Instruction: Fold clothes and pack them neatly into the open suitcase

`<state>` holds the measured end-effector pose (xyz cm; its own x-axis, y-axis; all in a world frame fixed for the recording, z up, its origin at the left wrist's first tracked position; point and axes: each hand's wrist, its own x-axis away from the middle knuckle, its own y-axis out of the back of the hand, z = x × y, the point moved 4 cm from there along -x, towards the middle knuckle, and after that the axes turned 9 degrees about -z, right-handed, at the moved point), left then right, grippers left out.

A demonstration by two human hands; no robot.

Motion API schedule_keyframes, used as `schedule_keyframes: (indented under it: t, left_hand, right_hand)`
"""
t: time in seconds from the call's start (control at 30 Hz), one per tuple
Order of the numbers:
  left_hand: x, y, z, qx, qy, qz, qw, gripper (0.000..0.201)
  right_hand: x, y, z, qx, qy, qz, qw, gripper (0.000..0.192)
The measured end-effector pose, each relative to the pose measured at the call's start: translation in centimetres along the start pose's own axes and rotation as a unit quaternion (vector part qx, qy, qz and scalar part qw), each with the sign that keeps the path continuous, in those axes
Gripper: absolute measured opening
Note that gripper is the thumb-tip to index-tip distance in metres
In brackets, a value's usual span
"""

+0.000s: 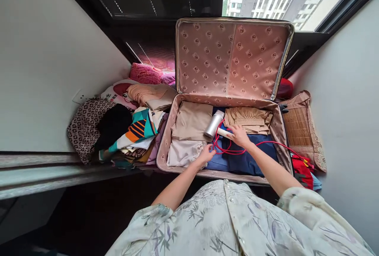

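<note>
A hair dryer with a silver barrel (214, 123) and a white handle lies in the open suitcase (164, 154), on the folded clothes. My right hand (239, 136) is closed around the end of its handle. The dryer's red cord (235, 152) loops below the handle and trails right, over the suitcase's side. My left hand (206, 154) has its fingers curled at the left of the loop, gripping the cord. Under the hands are blue folded clothes (217, 162). Beige folded clothes (194, 120) fill the left side, and tan trousers (248, 118) lie at the back right.
The suitcase lid (207, 58) stands upright against the window. Left of the case is a heap of clothes (139, 129) with a patterned bundle (84, 129). On the right are a woven mat (299, 128) and a red bag (303, 169). Walls stand on both sides.
</note>
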<state>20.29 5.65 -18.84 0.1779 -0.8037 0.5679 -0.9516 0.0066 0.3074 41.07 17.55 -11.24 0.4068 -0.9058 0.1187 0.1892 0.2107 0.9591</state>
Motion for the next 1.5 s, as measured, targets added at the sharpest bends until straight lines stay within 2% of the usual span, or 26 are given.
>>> schedule_keyframes:
  t: [0.07,0.1,0.13,0.2,0.27,0.3,0.37,0.47,0.53,0.63,0.73,0.8,0.87,0.97,1.07,1.17,1.27,1.33,1.43,1.5]
  left_hand:
    - [0.1,-0.3,-0.3,-0.053,-0.053,-0.019,0.997,0.055]
    - [0.3,-0.4,-0.7,-0.088,-0.096,-0.034,0.991,0.058]
    - [0.7,-0.5,-1.2,-0.123,-0.146,-0.051,0.98,0.061]
    - [1.5,-1.0,-2.5,-0.182,-0.244,-0.067,0.95,0.062]
    - [2.4,-2.0,-3.6,-0.222,-0.308,-0.043,0.924,0.059]
    - [2.7,-2.6,-4.0,-0.239,-0.325,-0.024,0.915,0.056]
    - [2.9,-3.6,-4.5,-0.268,-0.337,0.002,0.903,0.051]
    - [2.5,-4.4,-4.3,-0.285,-0.324,0.011,0.902,0.048]
    - [1.9,-4.6,-3.7,-0.275,-0.308,0.015,0.911,0.046]
    - [1.1,-4.4,-2.9,-0.251,-0.29,0.014,0.923,0.045]
    - [1.0,-4.0,-2.6,-0.248,-0.288,0.006,0.925,0.044]
    - [1.3,-3.6,-2.7,-0.256,-0.289,-0.001,0.922,0.041]
    - [1.7,-3.2,-2.9,-0.262,-0.292,-0.007,0.92,0.039]
    - [2.3,-2.6,-3.1,-0.262,-0.313,-0.006,0.913,0.036]
    - [2.6,-2.1,-3.1,-0.263,-0.329,0.0,0.907,0.036]
    - [2.9,-1.7,-2.9,-0.26,-0.323,0.003,0.91,0.036]
    - [3.4,-1.3,-2.8,-0.253,-0.311,0.004,0.916,0.037]
    - [3.6,-1.0,-2.8,-0.244,-0.306,0.004,0.92,0.038]
    - [3.8,-0.4,-2.7,-0.228,-0.31,-0.004,0.923,0.039]
    - [3.9,-0.1,-2.9,-0.226,-0.317,-0.016,0.921,0.039]
  right_hand:
    - [2.4,2.9,-3.1,0.032,-0.027,-0.079,0.996,0.043]
    - [4.0,4.4,-5.2,0.057,-0.069,-0.117,0.989,0.043]
    - [5.8,5.8,-7.5,0.082,-0.134,-0.138,0.978,0.043]
    - [10.0,7.7,-12.1,0.11,-0.288,-0.139,0.941,0.048]
    - [13.9,8.4,-15.6,0.117,-0.408,-0.108,0.899,0.057]
    - [15.4,8.4,-16.9,0.112,-0.446,-0.088,0.884,0.059]
    - [17.4,7.8,-18.4,0.084,-0.482,-0.057,0.871,0.059]
    - [18.2,7.0,-19.2,0.0,-0.492,-0.054,0.869,0.049]
    - [18.2,7.2,-19.0,-0.055,-0.49,-0.08,0.866,0.044]
    - [17.6,9.1,-17.4,-0.042,-0.444,-0.194,0.874,0.042]
    - [15.6,11.4,-13.9,-0.034,-0.287,-0.325,0.9,0.041]
    - [13.0,12.0,-11.4,-0.094,-0.173,-0.35,0.916,0.04]
    - [9.4,11.8,-9.6,-0.152,-0.098,-0.332,0.926,0.041]
    - [2.7,10.2,-7.4,-0.189,-0.055,-0.251,0.948,0.042]
    - [-3.7,7.5,-4.7,-0.169,-0.032,-0.155,0.973,0.04]
    - [-7.8,4.2,-1.2,-0.155,0.037,-0.089,0.983,0.038]
    - [-9.5,0.9,1.2,-0.107,0.092,-0.036,0.989,0.039]
    - [-9.7,-0.8,1.2,-0.056,0.06,-0.028,0.996,0.042]
    - [-9.2,-2.3,-0.3,-0.018,-0.01,-0.032,0.999,0.048]
    - [-8.7,-2.9,-1.1,-0.013,-0.02,-0.028,0.999,0.05]
